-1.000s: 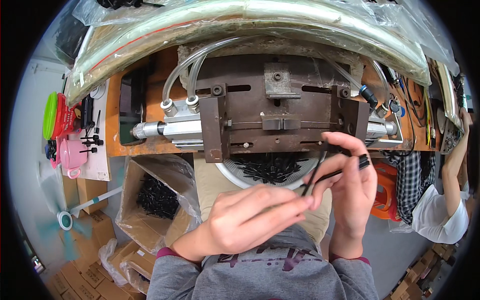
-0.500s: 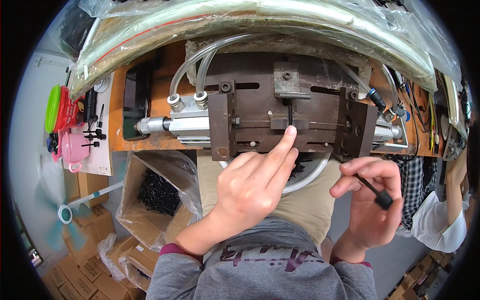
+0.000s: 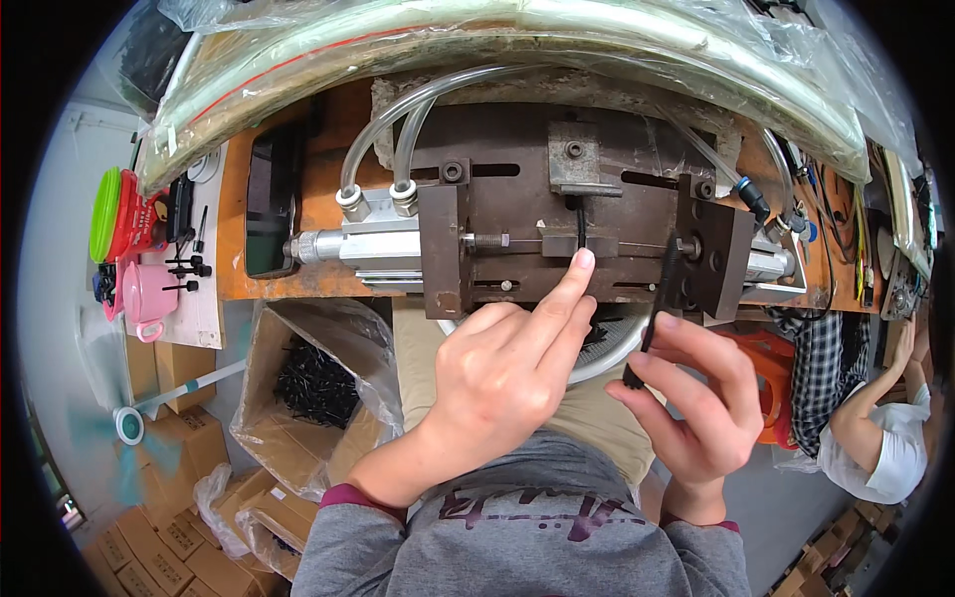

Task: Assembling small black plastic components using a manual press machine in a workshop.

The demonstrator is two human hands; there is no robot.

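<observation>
My left hand (image 3: pixel 502 373) stretches its index finger to the near end of a slim black rod (image 3: pixel 581 221). That rod lies in a small block (image 3: pixel 557 246) at the middle of a dark metal fixture (image 3: pixel 517 149); the fingertip hides its near end. To the right, my right hand (image 3: pixel 701 393) pinches another black rod (image 3: pixel 657 308) between thumb and fingers. It stands nearly upright in the picture, its lower end at the thumb, its upper part in front of the fixture's right bracket (image 3: pixel 714 249). Threaded shafts, such as the left shaft (image 3: pixel 487 241), point inward from both brackets.
Clear hoses (image 3: pixel 403 109) run to the left air cylinder (image 3: pixel 380 247). A plastic-lined box (image 3: pixel 313 368) holds many black parts. A round tray (image 3: pixel 637 343) sits under the fixture. Pink cup (image 3: pixel 147 294) and fan (image 3: pixel 129 426) are at left; another person (image 3: pixel 875 428) sits at right.
My right hand has moved left and turned its rod upright. Both cylinder shafts have come further inward. My left hand has stayed in place. The other person's hands have come together.
</observation>
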